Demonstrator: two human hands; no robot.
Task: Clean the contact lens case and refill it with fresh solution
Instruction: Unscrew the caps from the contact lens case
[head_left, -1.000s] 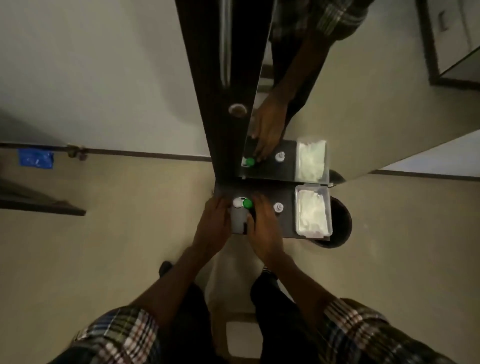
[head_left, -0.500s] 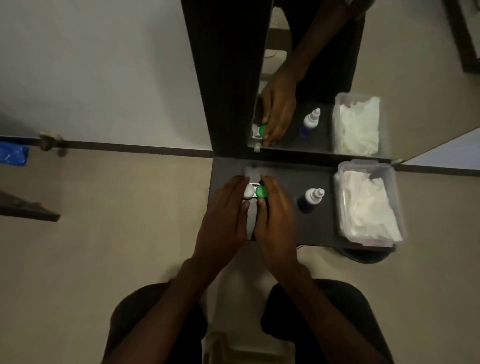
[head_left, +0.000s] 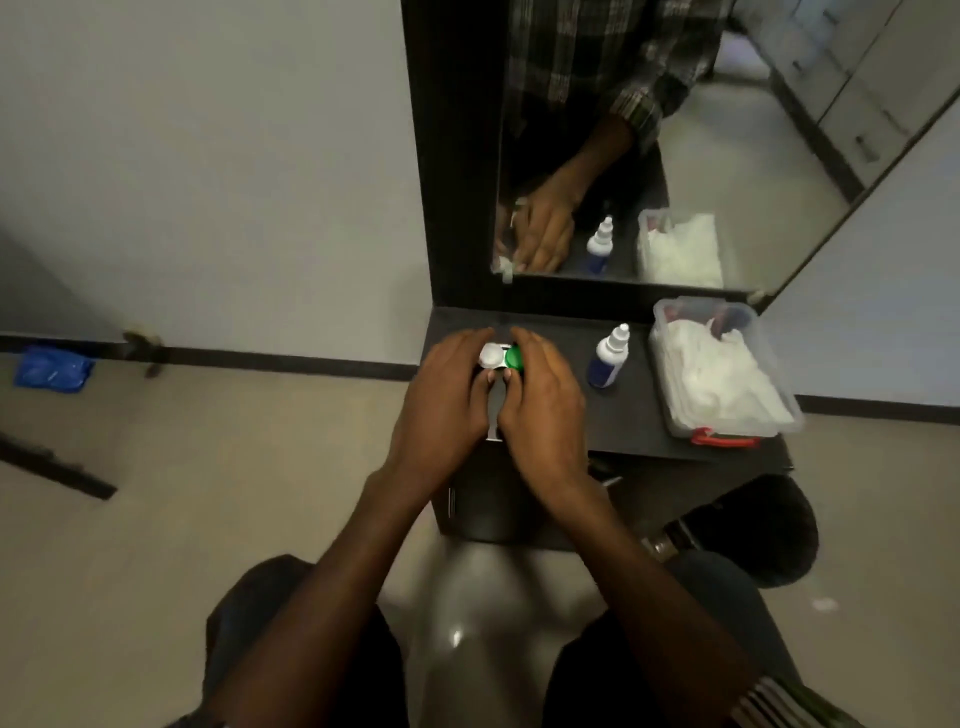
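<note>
A contact lens case (head_left: 501, 357) with one white cap and one green cap sits between my hands over the dark shelf (head_left: 628, 421). My left hand (head_left: 444, 410) grips its white side, my right hand (head_left: 543, 410) grips the green side, thumbs meeting under it. Below the case a pale flat object lies on the shelf, mostly hidden by my hands. A small solution bottle (head_left: 608, 358) with a white nozzle and blue body stands upright to the right of my right hand, apart from it.
A clear plastic box (head_left: 670, 384) of white tissues with a red latch stands at the shelf's right end. A mirror (head_left: 701, 130) rises behind the shelf. A dark round bin (head_left: 769, 530) sits on the floor at lower right. A blue item (head_left: 52, 366) lies by the left wall.
The view has moved closer and lower to the shelf. Both hands stay around the case, now held slightly nearer with both caps showing.
</note>
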